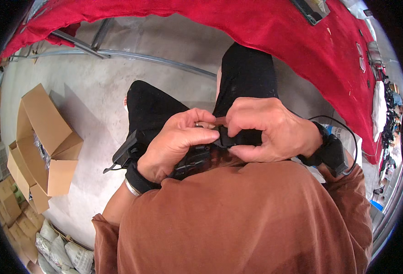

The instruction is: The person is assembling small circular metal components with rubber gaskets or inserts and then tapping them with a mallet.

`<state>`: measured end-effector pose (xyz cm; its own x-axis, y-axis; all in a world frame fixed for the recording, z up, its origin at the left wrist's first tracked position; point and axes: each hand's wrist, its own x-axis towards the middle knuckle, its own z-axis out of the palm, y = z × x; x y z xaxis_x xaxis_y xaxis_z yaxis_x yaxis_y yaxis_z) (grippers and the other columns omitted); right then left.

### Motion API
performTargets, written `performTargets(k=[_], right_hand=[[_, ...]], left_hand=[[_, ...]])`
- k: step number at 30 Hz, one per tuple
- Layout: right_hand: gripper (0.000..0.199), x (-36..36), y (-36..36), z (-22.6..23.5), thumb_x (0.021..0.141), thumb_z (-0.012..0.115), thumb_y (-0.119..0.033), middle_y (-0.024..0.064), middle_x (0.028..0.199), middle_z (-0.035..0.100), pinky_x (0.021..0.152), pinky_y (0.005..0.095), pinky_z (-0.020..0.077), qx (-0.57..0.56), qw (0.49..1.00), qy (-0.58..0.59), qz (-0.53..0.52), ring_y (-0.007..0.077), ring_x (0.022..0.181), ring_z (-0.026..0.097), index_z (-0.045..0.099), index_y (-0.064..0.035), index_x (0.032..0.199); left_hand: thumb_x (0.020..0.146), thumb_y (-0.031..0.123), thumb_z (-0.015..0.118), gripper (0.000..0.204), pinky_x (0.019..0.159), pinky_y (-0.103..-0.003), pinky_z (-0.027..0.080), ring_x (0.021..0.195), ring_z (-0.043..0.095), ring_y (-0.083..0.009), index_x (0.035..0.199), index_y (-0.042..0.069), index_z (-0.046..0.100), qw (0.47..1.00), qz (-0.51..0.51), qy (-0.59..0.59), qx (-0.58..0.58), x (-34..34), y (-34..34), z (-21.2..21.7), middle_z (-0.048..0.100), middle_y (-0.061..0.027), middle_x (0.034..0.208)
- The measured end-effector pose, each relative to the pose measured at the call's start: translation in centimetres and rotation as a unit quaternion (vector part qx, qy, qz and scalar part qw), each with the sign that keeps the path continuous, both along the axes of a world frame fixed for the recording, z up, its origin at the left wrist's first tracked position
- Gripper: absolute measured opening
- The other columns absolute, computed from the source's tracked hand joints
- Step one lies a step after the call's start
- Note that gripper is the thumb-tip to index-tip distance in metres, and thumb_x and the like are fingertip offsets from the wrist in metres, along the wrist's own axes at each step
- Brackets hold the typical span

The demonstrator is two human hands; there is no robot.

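You hold both bare hands together over your lap, at the centre of the frame. Your left hand [176,140] comes in from the left, its thumb and fingers closed on the left side of a small black piece [223,137]. Your right hand [274,125] grips the same piece from the right, with the index finger curled and the thumb below it. Your fingers hide much of the piece, so you cannot tell its full shape. Just above it, a thin reddish-brown strip [220,120] shows between your fingertips. Something dark and shiny [194,160] lies below your left hand, too covered to make out.

You wear a brown shirt [242,214], which fills the lower middle, and black trousers [249,75]. A black device [331,153] sits on your right wrist, with a cable [354,139] looping from it. At the left of the frame, an open cardboard box [66,137] stands on the grey floor [94,178]. Red cloth [274,36] drapes across the top, beside a metal frame [160,60]. Wrapped packages [57,249] lie at the lower left.
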<state>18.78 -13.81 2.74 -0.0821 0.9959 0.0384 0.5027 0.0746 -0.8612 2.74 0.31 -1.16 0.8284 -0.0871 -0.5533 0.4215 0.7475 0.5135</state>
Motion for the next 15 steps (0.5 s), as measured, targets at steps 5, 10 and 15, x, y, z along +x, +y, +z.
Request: performTargets(k=[5, 10, 15], right_hand=[[0.020, 0.9, -2.2, 0.5, 0.062, 0.071, -0.002, 0.0142, 0.080, 0.057, 0.064, 0.0335, 0.0460, -0.047, 0.999, -0.002, 0.009, 0.0292, 0.076, 0.058, 0.056, 0.0003, 0.076], [0.020, 0.6, -2.6, 0.2, 0.071, 0.073, -0.010, 0.0089, 0.076, 0.058, 0.062, 0.0302, 0.0453, -0.050, 0.997, 0.064, -0.020, 0.0212, 0.070, 0.058, 0.059, -0.0008, 0.081], [0.027, -0.3, -0.8, 0.3, 0.079, 0.071, -0.019, 0.0014, 0.083, 0.062, 0.066, 0.0218, 0.0449, -0.255, 0.906, 0.295, -0.166, 0.0053, 0.074, 0.054, 0.062, 0.0023, 0.094]], left_hand=[[0.078, 0.003, 0.062, 0.022, 0.065, -0.023, 0.049, 0.073, 0.061, -0.0120, 0.098, 0.002, 0.052, 0.996, 0.057, 0.030, -0.054, -0.8, -0.1, 0.6, 0.062, -0.0054, 0.084], [0.078, 0.007, 0.063, 0.022, 0.041, -0.021, 0.044, 0.053, 0.057, -0.0102, 0.097, 0.004, 0.052, 0.991, 0.055, 0.032, -0.119, -1.2, 0.6, -0.4, 0.062, -0.0050, 0.078], [0.077, 0.008, 0.060, 0.023, 0.027, -0.023, 0.032, 0.033, 0.047, -0.0136, 0.098, 0.007, 0.052, 0.992, 0.055, 0.075, -0.086, -0.9, 0.4, -0.6, 0.061, -0.0086, 0.073]])
